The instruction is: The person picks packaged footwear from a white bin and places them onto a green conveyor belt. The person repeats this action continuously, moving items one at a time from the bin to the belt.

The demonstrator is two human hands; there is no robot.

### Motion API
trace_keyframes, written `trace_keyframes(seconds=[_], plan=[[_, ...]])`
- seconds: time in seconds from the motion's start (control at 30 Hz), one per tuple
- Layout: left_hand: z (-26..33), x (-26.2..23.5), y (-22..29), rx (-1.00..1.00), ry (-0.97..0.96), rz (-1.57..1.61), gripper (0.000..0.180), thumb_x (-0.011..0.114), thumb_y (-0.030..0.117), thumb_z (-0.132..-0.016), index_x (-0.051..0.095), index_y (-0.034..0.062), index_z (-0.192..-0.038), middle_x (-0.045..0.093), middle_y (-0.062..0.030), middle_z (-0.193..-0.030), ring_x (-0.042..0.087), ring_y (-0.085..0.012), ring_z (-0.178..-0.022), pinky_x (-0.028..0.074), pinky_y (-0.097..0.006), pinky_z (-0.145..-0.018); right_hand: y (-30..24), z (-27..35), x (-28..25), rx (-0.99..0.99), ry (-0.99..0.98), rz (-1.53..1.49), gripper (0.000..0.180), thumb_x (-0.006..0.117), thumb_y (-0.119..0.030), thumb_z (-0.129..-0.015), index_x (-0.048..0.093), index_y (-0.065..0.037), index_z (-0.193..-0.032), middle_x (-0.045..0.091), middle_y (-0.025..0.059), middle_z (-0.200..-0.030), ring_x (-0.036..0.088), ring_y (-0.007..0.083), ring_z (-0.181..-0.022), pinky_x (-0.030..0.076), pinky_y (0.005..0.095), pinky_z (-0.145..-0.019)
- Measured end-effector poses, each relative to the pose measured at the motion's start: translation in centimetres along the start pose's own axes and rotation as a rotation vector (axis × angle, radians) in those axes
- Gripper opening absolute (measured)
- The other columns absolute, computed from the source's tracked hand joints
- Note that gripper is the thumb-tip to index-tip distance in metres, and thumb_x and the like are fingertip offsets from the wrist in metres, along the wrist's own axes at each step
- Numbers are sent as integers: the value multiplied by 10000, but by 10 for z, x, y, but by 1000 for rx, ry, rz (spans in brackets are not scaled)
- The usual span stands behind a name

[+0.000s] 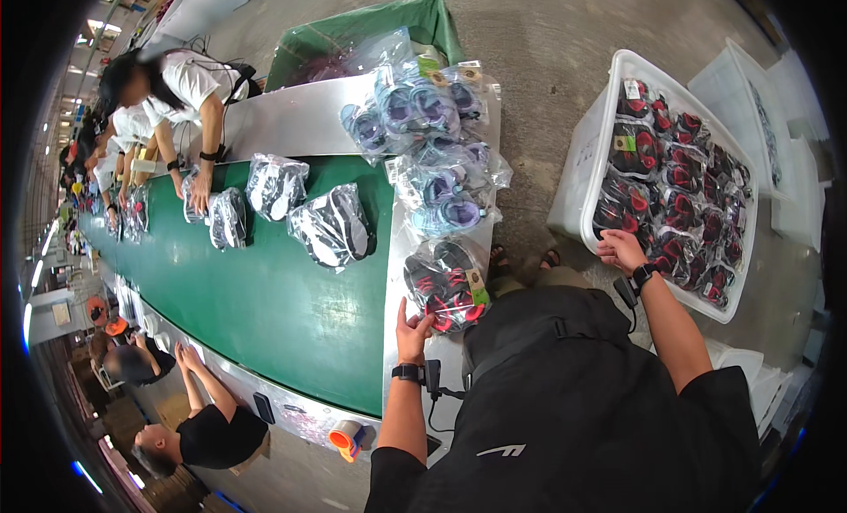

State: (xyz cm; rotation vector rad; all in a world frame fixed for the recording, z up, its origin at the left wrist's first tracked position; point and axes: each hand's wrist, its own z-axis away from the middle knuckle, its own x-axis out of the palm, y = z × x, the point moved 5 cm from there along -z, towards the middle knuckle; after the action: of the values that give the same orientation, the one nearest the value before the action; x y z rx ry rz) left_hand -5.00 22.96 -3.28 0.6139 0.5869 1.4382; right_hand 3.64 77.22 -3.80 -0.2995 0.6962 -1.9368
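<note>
A clear bag of black and red shoes (445, 284) lies on the metal ledge (402, 359) in front of me. My left hand (413, 333) is at its lower left corner, index finger stretched out and thumb against the plastic. To my right, a white bin (578, 173) holds several rows of similar bagged black and red shoes (681, 182). Over the bin's near left corner is my right hand (623, 252), its fingers curled at the rim. Whether they grip the rim or a bag is hidden.
Bagged blue-purple shoes (432, 151) are piled farther along the ledge. A green conveyor belt (265, 292) carries bagged black and white shoes (333, 226). A co-worker's hands (201, 187) reach onto it. An orange tape dispenser (349, 441) sits at the belt's near edge.
</note>
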Motion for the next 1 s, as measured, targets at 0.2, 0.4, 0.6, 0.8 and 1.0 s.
trace_keyframes(seconds=[0.2, 0.4, 0.6, 0.8, 1.0], plan=[[2, 10, -2, 18, 69, 74, 771, 694, 35, -794, 321, 5, -1468, 588, -93, -988, 589, -142, -801, 472, -271, -698, -18, 4, 15, -6, -57, 48, 309, 574, -264, -959, 579, -69, -1199, 650, 60, -973, 652, 142, -801, 529, 260, -663], [51, 48, 59, 126, -68, 310, 769, 569, 39, -823, 172, -58, -1474, 539, -173, -1200, 594, -212, -1054, 487, -364, -900, -82, 52, 102, -114, -511, 198, 417, 563, -303, -981, 533, -28, -1292, 664, 77, -1065, 647, 124, -908, 542, 266, -749], [87, 121, 129, 276, -211, 291, 799, 594, 34, -816, 170, -28, -1490, 402, -176, -1363, 503, -235, -1185, 444, -345, -972, -130, 113, 193, -313, -797, 589, 685, 666, -481, -881, 511, 33, -1306, 668, 135, -1065, 639, 205, -956, 532, 300, -748], [99, 162, 175, 432, -294, 198, 891, 690, 101, -822, 144, 23, -1522, 379, -176, -1409, 434, -249, -1264, 379, -342, -1047, -151, 124, 171, -332, -639, 339, 557, 684, -254, -873, 499, 34, -1312, 632, 121, -975, 629, 151, -824, 533, 281, -682], [106, 195, 200, 434, -381, 191, 833, 645, 106, -888, 117, -10, -1522, 347, -168, -1460, 394, -233, -1314, 332, -363, -1091, -164, 140, 139, -345, -618, 30, 490, 541, -62, -837, 492, 49, -1312, 626, 57, -1028, 605, 100, -813, 538, 265, -678]])
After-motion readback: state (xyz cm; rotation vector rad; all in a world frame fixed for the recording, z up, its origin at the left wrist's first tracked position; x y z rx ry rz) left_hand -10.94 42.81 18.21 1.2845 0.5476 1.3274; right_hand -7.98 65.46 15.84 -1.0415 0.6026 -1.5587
